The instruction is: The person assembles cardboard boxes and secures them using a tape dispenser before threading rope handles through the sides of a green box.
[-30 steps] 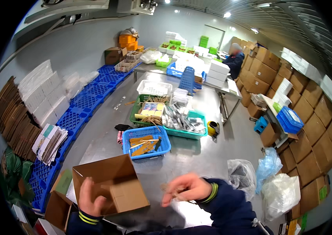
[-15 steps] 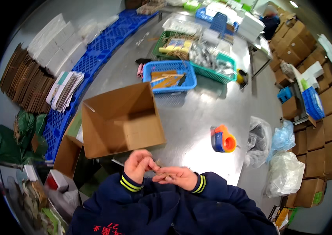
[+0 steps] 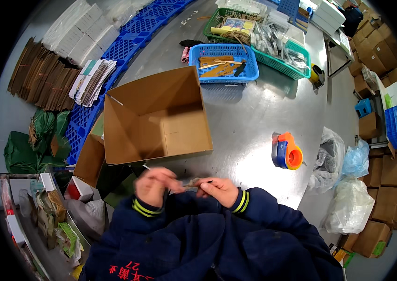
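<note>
My two hands are close together near the table's front edge, below an open cardboard box [image 3: 158, 117]. Between them is a small tan, stringy bundle [image 3: 191, 183], too small to identify surely. My right hand [image 3: 221, 190] pinches one end of it between thumb and fingers. My left hand [image 3: 154, 185] is at its other end, its fingers smeared by motion, so their grip is unclear. The box stands just beyond my left hand, flaps up, its visible inside bare. An orange and blue tape dispenser [image 3: 288, 152] lies on the table to the right.
Farther back stand a blue basket [image 3: 254, 75] with brown strips, a green basket [image 3: 209, 33] with twine bundles, and a teal basket [image 3: 296, 71] of clear packets. Flattened cardboard [image 3: 39, 77] is stacked left. Plastic bags [image 3: 350, 206] and cartons [image 3: 380, 189] stand right.
The view has shifted, so the table things appear lower and farther right or higher in frame. My left hand has drawn slightly away from my right, the tan bundle now showing between them.
</note>
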{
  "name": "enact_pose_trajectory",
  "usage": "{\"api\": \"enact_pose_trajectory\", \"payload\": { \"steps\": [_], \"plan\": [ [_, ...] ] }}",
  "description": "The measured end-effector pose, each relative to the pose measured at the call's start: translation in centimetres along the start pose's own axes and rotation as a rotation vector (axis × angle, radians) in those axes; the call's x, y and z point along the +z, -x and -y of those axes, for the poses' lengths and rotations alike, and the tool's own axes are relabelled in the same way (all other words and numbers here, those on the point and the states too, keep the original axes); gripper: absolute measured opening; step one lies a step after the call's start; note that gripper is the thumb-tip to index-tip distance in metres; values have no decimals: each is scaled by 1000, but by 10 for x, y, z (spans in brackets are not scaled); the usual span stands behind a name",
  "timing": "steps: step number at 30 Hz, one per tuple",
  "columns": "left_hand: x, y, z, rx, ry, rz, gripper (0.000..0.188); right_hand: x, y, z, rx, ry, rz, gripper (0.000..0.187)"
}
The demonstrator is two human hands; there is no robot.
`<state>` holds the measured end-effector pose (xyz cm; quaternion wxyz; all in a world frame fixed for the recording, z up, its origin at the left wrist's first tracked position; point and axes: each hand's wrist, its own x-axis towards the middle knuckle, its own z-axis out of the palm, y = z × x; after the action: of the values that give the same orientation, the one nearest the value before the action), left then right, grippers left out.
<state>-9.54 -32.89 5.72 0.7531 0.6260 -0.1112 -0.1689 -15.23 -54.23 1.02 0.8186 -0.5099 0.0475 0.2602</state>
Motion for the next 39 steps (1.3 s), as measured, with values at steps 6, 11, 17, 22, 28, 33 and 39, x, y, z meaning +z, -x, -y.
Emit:
{"api": "enact_pose_trajectory", "payload": {
  "steps": [6,11,17,22,28,33,39],
  "plan": [
    [-38,-61,-57,517,-1574,152,29,-47,-10,-19,-208,55,-159,20],
    [9,-92,-35,128,-1539,395,18,-66,-22,-6,-219,84,-272,28],
    [54,-126,-52,197,-960,412,37,-89,-35,-23,-49,294,-396,33],
    [22,-195,11,-131,-795,534,30,-97,-59,-34,-176,607,-518,30],
    [25,-191,101,-478,-826,771,28,-100,-79,-27,-220,815,-515,26],
    [8,-186,141,-401,-881,852,30,-112,-88,-30,-363,817,-403,22],
    [-2,-183,156,-318,-927,832,32,-127,-100,-26,-261,602,-207,25]
  ]
}}
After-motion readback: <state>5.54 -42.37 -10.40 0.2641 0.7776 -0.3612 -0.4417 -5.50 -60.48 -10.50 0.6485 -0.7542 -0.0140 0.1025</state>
